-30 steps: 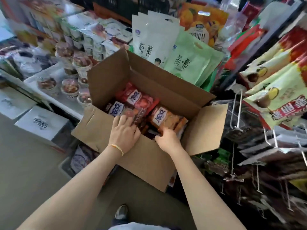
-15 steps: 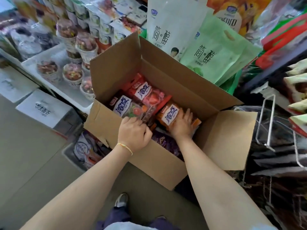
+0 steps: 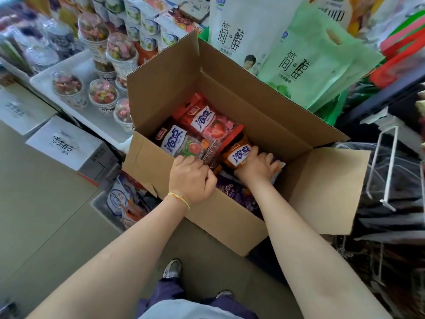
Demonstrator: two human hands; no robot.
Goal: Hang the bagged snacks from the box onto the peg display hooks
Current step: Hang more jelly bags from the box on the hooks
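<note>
An open cardboard box (image 3: 220, 219) stands in front of me with several snack bags inside. My left hand (image 3: 192, 179) reaches over the box's near wall, and its curled fingers pinch the lower edge of a dark bag (image 3: 181, 143) with a white label. To its right, my right hand (image 3: 257, 168) grips an orange bag (image 3: 238, 155) lying deeper in the box. A red bag (image 3: 207, 122) lies behind them and a purple one (image 3: 236, 194) under my right wrist. At the right, an empty white wire peg hook (image 3: 388, 171) sticks out of the display.
Tall white (image 3: 232, 31) and green pouches (image 3: 305, 63) stand behind the box. Lidded dessert cups (image 3: 103, 95) fill a white shelf at the left, with white cartons (image 3: 64, 143) on the floor below. Dark bagged goods hang under the hook. My shoe (image 3: 171, 269) is below the box.
The camera has come closer to the box. My right hand's fingers, spread flat on the orange bag before, now curl round it. My left hand has shifted slightly onto the dark bag's edge.
</note>
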